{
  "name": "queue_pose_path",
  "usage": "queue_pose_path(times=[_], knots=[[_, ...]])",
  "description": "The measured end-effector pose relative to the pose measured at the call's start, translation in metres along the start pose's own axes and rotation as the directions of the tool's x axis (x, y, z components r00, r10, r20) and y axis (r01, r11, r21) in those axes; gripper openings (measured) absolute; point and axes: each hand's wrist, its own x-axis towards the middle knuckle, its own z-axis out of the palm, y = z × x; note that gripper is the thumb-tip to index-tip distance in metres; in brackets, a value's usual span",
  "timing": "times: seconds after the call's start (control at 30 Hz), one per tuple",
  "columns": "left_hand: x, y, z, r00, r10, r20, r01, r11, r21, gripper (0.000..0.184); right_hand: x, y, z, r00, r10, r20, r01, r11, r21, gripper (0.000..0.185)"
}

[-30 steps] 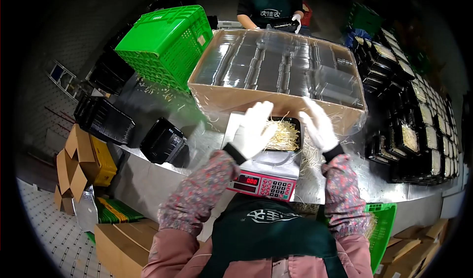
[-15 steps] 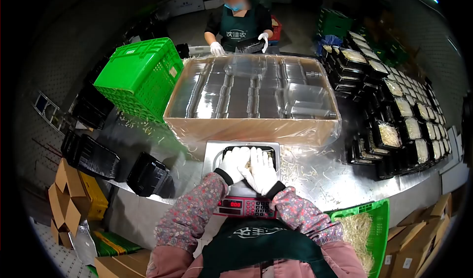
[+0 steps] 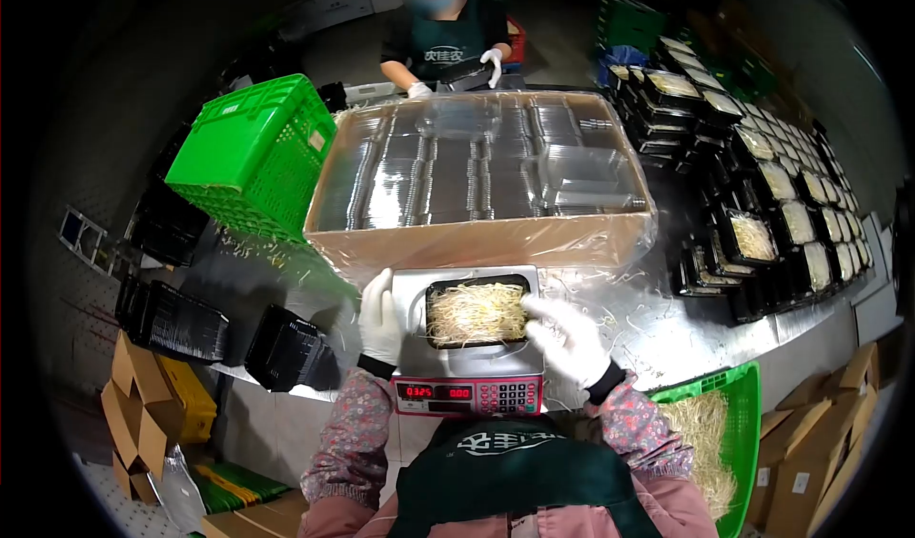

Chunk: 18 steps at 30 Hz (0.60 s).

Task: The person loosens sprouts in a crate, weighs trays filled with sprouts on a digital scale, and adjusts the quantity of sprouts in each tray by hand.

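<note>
A black tray [image 3: 477,344] of bean sprouts [image 3: 475,312] sits on the metal plate of a red digital scale [image 3: 467,396], its display lit. My left hand [image 3: 381,326], in a white glove, is at the left side of the scale plate, fingers extended upward and holding nothing. On the other side, my gloved right hand [image 3: 570,341] has its fingers spread by the tray's right edge. It is slightly blurred, and I cannot tell whether the fingertips touch the tray.
Beyond the scale stands a carton [image 3: 477,238] of clear plastic lids. A green crate [image 3: 253,157] is at left, with stacked black trays [image 3: 281,347]. Filled trays [image 3: 753,238] pile up at right. A green basket [image 3: 748,443] holds sprouts. A co-worker [image 3: 446,42] stands opposite.
My hands have lifted off the sprouts and moved apart, left and right, uncovering the tray. The scale display went from zero to a reading. My view shifted slightly.
</note>
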Motion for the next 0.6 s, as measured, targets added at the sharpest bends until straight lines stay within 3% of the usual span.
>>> queue_pose_path(times=[0.07, 0.13, 0.17, 0.23, 0.27, 0.33, 0.4, 0.47, 0.5, 0.53, 0.6], knots=[[-0.016, -0.033, 0.007, 0.99, -0.009, 0.14, -0.002, 0.997, 0.078, 0.042, -0.025, 0.005, 0.031, 0.952, -0.133, 0.276, 0.118, 0.99, 0.073, 0.038], [-0.031, -0.036, 0.014, 0.909, 0.026, 0.416, -0.201, 0.902, 0.382, 0.048, -0.048, 0.001, 0.062, 0.813, -0.19, 0.551, 0.256, 0.966, -0.045, 0.049], [-0.04, -0.052, 0.011, 0.811, -0.07, 0.581, -0.3, 0.802, 0.516, 0.053, -0.069, 0.022, 0.078, 0.764, -0.24, 0.599, 0.412, 0.896, -0.166, 0.059], [-0.04, -0.056, 0.0, 0.827, -0.098, 0.554, -0.292, 0.768, 0.571, 0.056, -0.091, 0.061, 0.06, 0.827, -0.074, 0.557, 0.33, 0.866, -0.376, 0.063], [-0.038, -0.067, -0.008, 0.845, -0.126, 0.519, -0.259, 0.753, 0.604, 0.056, -0.098, 0.078, 0.042, 0.861, 0.008, 0.508, 0.287, 0.818, -0.499, 0.064], [-0.032, -0.082, -0.029, 0.875, -0.227, 0.428, -0.144, 0.723, 0.676, 0.053, -0.106, 0.087, -0.005, 0.853, 0.399, 0.336, -0.087, 0.744, -0.663, 0.063], [-0.027, -0.101, -0.041, 0.937, -0.079, 0.339, -0.172, 0.742, 0.648, 0.053, -0.143, 0.123, -0.045, 0.939, 0.332, 0.087, -0.173, 0.677, -0.715, 0.059], [-0.009, -0.062, -0.031, 0.964, 0.075, 0.254, -0.189, 0.865, 0.464, 0.055, -0.165, 0.114, -0.086, 0.923, 0.323, -0.212, -0.385, 0.731, -0.564, 0.054], [-0.002, -0.032, -0.02, 0.967, 0.08, 0.244, -0.159, 0.933, 0.323, 0.057, -0.18, 0.115, -0.106, 0.901, 0.24, -0.362, -0.404, 0.77, -0.494, 0.05], [0.006, -0.001, -0.008, 0.969, 0.072, 0.238, -0.116, 0.978, 0.175, 0.06, -0.198, 0.116, -0.125, 0.84, 0.229, -0.492, -0.457, 0.788, -0.413, 0.05], [0.01, 0.056, 0.016, 0.915, 0.134, 0.38, -0.165, 0.985, 0.051, 0.062, -0.235, 0.092, -0.166, 0.634, 0.29, -0.716, -0.627, 0.735, -0.258, 0.047]])
